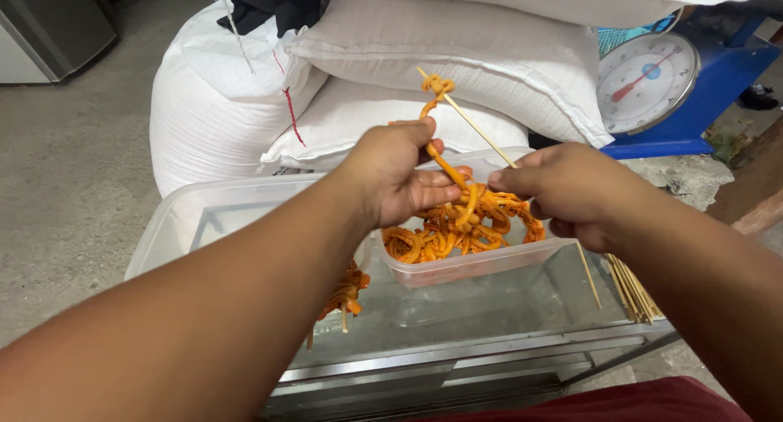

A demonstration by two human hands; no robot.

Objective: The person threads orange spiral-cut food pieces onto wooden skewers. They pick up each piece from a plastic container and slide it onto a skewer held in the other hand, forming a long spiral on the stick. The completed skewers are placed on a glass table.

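Orange intestine strip [444,165] threaded on a bamboo skewer [481,132], above the clear tub [481,263] of orange coils: left hand [400,181] pinches the strip, right hand [571,194] grips the skewer.

Both forearms reach in from six o'clock and meet at centre. The left hand [397,176] is curled shut, thumb at twelve o'clock; the right hand [571,192] pinches, fingertips toward nine o'clock.

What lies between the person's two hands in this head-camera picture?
In the head view, between the left hand and the right hand run a thin wooden skewer and orange coiled strips, above a small clear plastic tub.
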